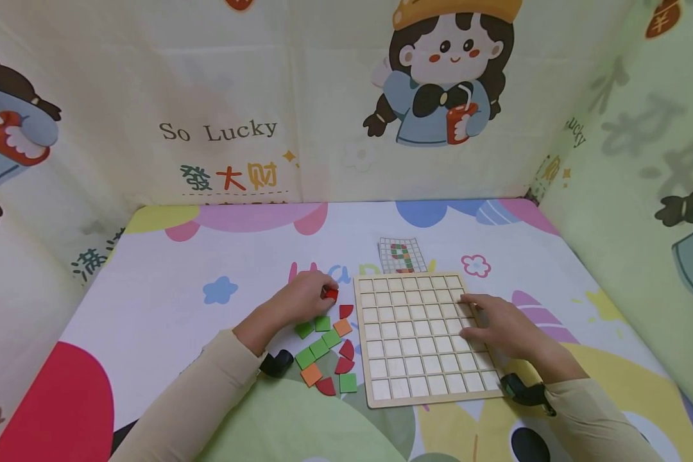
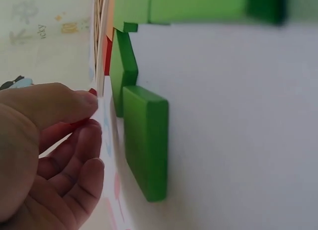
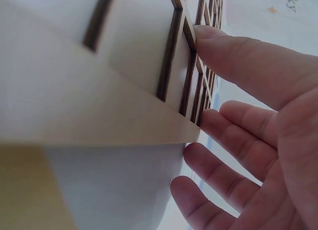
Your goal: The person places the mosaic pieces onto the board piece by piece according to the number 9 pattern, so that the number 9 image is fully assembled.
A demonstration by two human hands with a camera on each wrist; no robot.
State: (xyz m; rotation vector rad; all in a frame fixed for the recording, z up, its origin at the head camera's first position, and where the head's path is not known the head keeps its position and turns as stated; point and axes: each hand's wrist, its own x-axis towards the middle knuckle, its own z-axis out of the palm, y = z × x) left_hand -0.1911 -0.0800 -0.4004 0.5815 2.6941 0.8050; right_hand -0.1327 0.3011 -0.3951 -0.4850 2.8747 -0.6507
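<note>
A red piece (image 1: 330, 294) is pinched between the thumb and fingers of the left hand (image 1: 308, 296), just off the left side of the board (image 1: 427, 400), near its far corner. The board's right edge is touched by the right hand (image 1: 505, 324), whose fingers are loosely extended and grasp nothing, the thumb being rested on the grid. The piece's shape is mostly hidden by the fingers; its curved side, if it has one, is best checked before it is lowered. It is best held by its edges, so that it can be let go flat and not jammed tilted against a cell wall. The board is best kept steady by light pressure, with the cells left uncovered. The card (image 1: 387, 260) at the far edge is worth consulting for colour and position. The green pieces (image 1: 319, 348) beside the board should not be brushed by the left wrist.
</note>
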